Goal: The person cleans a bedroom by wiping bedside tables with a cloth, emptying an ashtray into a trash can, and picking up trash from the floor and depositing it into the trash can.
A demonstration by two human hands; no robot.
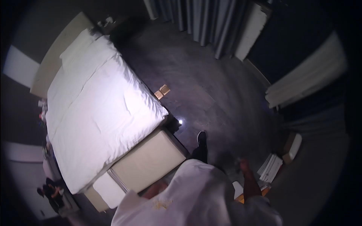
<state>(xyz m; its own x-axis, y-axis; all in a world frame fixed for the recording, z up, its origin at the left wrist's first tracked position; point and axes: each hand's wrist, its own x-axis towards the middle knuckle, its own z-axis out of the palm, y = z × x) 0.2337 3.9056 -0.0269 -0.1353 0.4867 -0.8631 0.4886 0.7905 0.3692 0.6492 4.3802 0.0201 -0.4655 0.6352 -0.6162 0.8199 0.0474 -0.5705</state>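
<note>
The left hand (160, 186) is showing near the long beige bench (151, 161), the right hand (244, 165) over the dark grey floor (211, 90); I can't tell if they are gripping anything. The bench is sitting beside the big white-covered bed (94, 109).

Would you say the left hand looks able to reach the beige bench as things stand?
Probably yes: the left hand appears close to the beige bench, with nothing visible blocking the way.

Flat white item (108, 190) on beige bench (151, 160)
</note>
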